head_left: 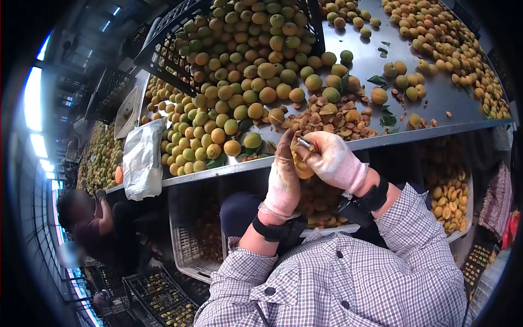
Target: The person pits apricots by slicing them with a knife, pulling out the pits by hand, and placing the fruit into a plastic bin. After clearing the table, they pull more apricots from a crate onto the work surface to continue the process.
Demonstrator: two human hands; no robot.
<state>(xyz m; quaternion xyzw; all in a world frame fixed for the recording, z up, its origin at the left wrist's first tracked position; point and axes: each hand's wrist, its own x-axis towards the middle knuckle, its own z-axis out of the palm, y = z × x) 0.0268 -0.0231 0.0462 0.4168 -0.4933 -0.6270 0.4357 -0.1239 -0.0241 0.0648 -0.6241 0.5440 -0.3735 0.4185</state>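
Note:
Both my hands wear stained white-and-pink gloves and meet just over the table's near edge. My right hand (335, 161) is closed around a small tool (306, 143) with a shiny metal end and a bit of red; the rest of it is hidden in the fist. My left hand (284, 177) is upright beside it, fingers together and blackened at the tips. A yellow apricot (302, 168) shows between the two palms, seemingly held against the left one. Right beyond the fingertips lies a heap of brown pits and scraps (329, 117). Whole green-orange apricots (218, 136) are piled to its left.
A black crate (163, 32) lies tipped on the metal table (403, 122), spilling apricots. Below are a white basket (188, 250) and a bin of yellow halves (449, 204). A white cloth (143, 158) hangs over the edge. Another person (103, 223) sits at left near trays (163, 297).

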